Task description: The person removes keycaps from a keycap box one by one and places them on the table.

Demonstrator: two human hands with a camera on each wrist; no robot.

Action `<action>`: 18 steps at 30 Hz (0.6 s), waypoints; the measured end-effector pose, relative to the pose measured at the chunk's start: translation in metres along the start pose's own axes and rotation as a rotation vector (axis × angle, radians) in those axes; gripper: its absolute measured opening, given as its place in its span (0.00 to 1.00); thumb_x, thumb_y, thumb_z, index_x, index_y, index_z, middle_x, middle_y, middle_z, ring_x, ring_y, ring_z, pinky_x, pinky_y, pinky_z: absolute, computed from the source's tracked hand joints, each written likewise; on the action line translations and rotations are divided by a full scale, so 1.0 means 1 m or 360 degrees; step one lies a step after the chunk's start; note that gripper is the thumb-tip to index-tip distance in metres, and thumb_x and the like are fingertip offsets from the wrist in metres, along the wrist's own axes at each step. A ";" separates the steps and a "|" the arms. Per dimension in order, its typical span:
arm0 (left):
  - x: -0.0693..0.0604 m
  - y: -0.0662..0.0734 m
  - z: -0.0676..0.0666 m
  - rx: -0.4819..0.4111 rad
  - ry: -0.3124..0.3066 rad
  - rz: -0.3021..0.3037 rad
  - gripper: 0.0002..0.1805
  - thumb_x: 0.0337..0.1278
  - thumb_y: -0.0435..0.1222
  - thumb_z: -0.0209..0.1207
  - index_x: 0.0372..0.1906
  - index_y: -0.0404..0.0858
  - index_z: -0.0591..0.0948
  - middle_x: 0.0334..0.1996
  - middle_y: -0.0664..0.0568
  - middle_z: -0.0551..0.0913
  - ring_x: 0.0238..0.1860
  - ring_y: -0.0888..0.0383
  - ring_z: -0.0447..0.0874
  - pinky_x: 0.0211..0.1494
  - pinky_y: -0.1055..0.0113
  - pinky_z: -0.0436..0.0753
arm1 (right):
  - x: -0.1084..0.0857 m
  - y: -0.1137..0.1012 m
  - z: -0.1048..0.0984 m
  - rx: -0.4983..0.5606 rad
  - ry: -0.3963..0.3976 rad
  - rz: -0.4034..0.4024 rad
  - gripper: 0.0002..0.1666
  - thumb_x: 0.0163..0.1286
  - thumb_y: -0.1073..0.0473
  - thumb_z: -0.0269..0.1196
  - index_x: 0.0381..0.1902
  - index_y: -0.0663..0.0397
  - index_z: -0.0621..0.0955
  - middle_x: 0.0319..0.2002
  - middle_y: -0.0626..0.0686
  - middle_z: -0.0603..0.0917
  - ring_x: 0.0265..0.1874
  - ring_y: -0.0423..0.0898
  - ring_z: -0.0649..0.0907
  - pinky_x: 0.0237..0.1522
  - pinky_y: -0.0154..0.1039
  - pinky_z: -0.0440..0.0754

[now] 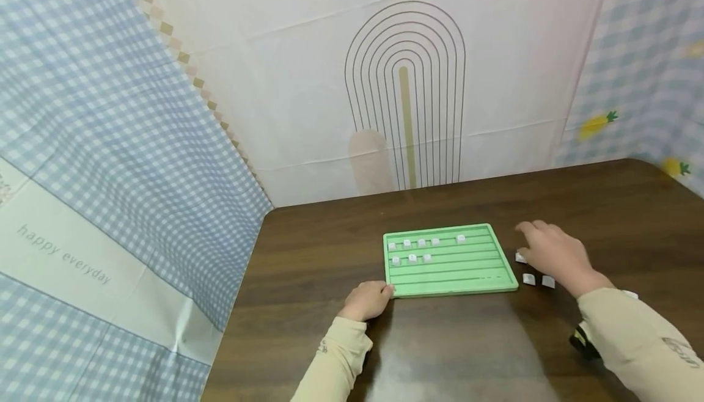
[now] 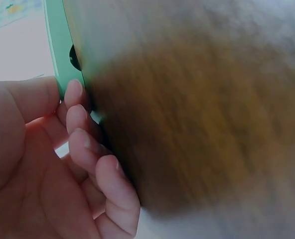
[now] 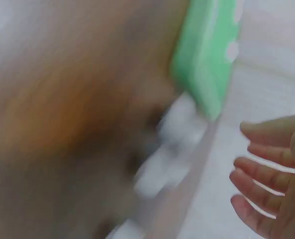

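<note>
A green ridged tray (image 1: 451,270) lies on the table, with white keycap-like pieces in its two upper rows; one (image 1: 461,239) sits apart to the right. My left hand (image 1: 367,300) pinches the tray's near left corner, thumb on the green edge (image 2: 63,50) and fingers (image 2: 87,144) curled beneath in the left wrist view. To the right of the tray, my right hand (image 1: 555,255) hovers above loose white pieces (image 1: 529,279), its fingers spread and slightly bent, nothing seen between them. Blurred white pieces (image 3: 160,169) lie beside the tray corner in the right wrist view.
The dark wooden table (image 1: 308,243) reaches back to a white cloth with a line-arch print (image 1: 406,96). Blue checked cloth (image 1: 137,115) hangs at the left. A black and yellow item (image 1: 583,341) shows partly under my right sleeve.
</note>
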State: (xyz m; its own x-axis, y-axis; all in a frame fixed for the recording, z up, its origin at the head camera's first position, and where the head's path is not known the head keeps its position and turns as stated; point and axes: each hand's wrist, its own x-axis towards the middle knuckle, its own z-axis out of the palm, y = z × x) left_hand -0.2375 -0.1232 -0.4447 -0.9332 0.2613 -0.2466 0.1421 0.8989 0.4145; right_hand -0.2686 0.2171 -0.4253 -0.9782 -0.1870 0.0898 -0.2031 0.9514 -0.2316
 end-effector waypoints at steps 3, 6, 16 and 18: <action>0.000 0.001 -0.002 0.0035 -0.0001 0.0006 0.18 0.70 0.44 0.43 0.46 0.40 0.80 0.44 0.48 0.82 0.44 0.49 0.80 0.39 0.59 0.75 | 0.012 -0.032 0.001 0.0048 0.0008 -0.0100 0.22 0.60 0.58 0.62 0.52 0.59 0.76 0.49 0.64 0.79 0.46 0.62 0.79 0.33 0.56 0.78; 0.001 0.003 0.000 0.0092 -0.0018 0.0008 0.18 0.70 0.44 0.42 0.47 0.39 0.80 0.47 0.47 0.82 0.48 0.48 0.80 0.47 0.56 0.77 | 0.022 -0.064 0.018 0.0082 0.0005 -0.0186 0.18 0.59 0.59 0.62 0.48 0.55 0.79 0.46 0.59 0.82 0.43 0.57 0.81 0.30 0.52 0.79; 0.007 0.005 0.002 0.0121 -0.0064 0.0002 0.20 0.70 0.42 0.40 0.51 0.37 0.79 0.50 0.46 0.81 0.55 0.47 0.77 0.56 0.55 0.75 | 0.043 -0.121 0.065 0.0028 0.0023 -0.0352 0.08 0.62 0.60 0.61 0.39 0.54 0.81 0.37 0.53 0.83 0.36 0.51 0.83 0.28 0.45 0.80; 0.008 0.004 0.002 0.0114 -0.0074 -0.0005 0.20 0.70 0.42 0.40 0.52 0.37 0.78 0.51 0.46 0.80 0.56 0.47 0.76 0.57 0.55 0.74 | 0.045 -0.124 0.067 -0.0011 0.0062 -0.0369 0.06 0.61 0.61 0.62 0.37 0.54 0.81 0.34 0.53 0.83 0.33 0.50 0.82 0.27 0.43 0.80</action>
State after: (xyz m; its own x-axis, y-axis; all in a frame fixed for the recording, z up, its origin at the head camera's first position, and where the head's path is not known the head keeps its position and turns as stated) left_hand -0.2442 -0.1164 -0.4468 -0.9177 0.2727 -0.2889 0.1639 0.9223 0.3500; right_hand -0.2899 0.0746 -0.4577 -0.9032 -0.3911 0.1769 -0.4216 0.8859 -0.1936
